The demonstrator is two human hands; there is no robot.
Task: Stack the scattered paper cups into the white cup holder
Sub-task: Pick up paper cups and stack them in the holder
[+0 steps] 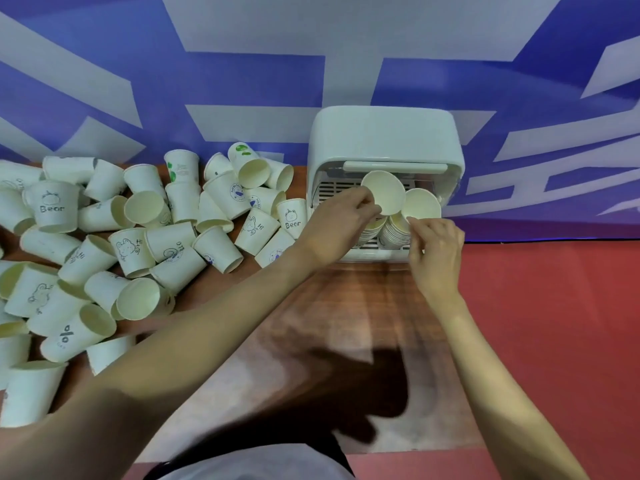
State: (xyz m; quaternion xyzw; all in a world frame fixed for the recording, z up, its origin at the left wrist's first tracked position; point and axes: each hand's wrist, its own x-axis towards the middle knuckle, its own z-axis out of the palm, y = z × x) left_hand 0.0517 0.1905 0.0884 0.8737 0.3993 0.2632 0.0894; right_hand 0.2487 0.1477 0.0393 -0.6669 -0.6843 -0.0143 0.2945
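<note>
Each hand, left (341, 216) and right (434, 245), pinches a cream paper cup's rim; seat them squarely onto the nested stacks inside the white plastic cup holder (384, 140).

wooden table (346, 306) | red floor (554, 323) | blue-and-white wall banner (242, 81) behind

a wooden table (346, 306) stands against a blue-and-white patterned wall (242, 81), with red floor (554, 323) to its right.

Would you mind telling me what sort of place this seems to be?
Probably a staged indoor work area rather than a home kitchen: a brown wooden table stands against a blue-and-white printed backdrop, with printed white paper cups heaped beside a white plastic cup holder.
</note>
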